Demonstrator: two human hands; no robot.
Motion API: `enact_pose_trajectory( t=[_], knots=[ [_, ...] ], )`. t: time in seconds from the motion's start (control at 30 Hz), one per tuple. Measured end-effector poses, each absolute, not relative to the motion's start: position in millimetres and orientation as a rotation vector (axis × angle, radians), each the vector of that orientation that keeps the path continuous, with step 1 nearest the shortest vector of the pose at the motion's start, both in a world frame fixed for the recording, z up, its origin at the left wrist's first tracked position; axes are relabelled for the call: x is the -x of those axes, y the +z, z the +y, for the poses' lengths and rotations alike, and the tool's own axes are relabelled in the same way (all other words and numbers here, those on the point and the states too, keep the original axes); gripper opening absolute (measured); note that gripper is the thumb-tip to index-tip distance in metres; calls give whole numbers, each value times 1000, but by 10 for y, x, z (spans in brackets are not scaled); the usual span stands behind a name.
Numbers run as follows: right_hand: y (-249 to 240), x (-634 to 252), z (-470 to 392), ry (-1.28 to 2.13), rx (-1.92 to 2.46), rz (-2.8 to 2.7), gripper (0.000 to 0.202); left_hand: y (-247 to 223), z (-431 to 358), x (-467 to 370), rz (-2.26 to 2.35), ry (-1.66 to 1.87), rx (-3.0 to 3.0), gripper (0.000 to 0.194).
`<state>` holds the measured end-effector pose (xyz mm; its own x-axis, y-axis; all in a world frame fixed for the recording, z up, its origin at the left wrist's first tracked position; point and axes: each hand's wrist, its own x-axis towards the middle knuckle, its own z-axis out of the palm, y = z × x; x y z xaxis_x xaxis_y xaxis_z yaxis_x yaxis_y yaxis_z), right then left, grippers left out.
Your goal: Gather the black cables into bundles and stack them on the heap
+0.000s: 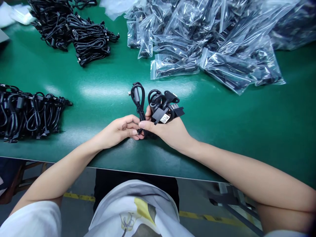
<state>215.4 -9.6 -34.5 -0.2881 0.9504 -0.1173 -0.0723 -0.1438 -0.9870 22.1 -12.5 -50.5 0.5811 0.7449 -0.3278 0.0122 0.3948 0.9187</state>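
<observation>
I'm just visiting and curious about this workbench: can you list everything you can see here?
Held cable bundle: one, black, coiled, gripped in the right hand above the table.
Loose cable pile, far left: many, black, heaped at the table's back.
Cable row, left edge: many, black, laid side by side.
Bagged cables: many, black in clear plastic bags, heaped far right.
Table: one, green, glossy.
Floor line: yellow stripe on the grey floor below the table.
Shirt: one, white with a print.
Left hand: fingers pinch the bundle's lower end.
Right hand: fingers closed around the bundle.
</observation>
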Motion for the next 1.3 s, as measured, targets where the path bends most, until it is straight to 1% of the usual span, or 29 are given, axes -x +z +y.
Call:
enact_pose_trajectory(
  t=[0.17,0.4,0.6,0.73,0.97,1.07,1.1,1.17,1.3],
  knots=[
    [-388,-2165,-81,1605,1079,-1206,24,-488,-144,-220,862,559,-1146,12],
    [-375,-2147,-75,1632,1087,-1194,29,-458,-177,-220,987,543,-1487,4],
    [-320,-2180,-9,1782,1037,-1227,38,-489,-196,-206,996,474,-1932,16],
    [-302,-2164,-30,1816,989,-1224,33,-536,-201,-211,982,498,-2006,19],
    [-307,-2133,-113,1698,1093,-1374,24,-467,-214,-249,1128,505,-2024,23],
    [-323,-2143,-95,1617,1105,-1390,23,-378,-183,-212,1210,762,-1803,12],
    [-325,-2148,-89,1601,1110,-1387,23,-352,-173,-197,1223,850,-1690,12],
    [-318,-2154,-86,1587,1124,-1383,23,-316,-161,-178,1204,970,-1506,17],
    [-274,-2138,-119,1573,1172,-1491,22,-308,-170,-203,1097,1045,-1379,31]
  ],
)
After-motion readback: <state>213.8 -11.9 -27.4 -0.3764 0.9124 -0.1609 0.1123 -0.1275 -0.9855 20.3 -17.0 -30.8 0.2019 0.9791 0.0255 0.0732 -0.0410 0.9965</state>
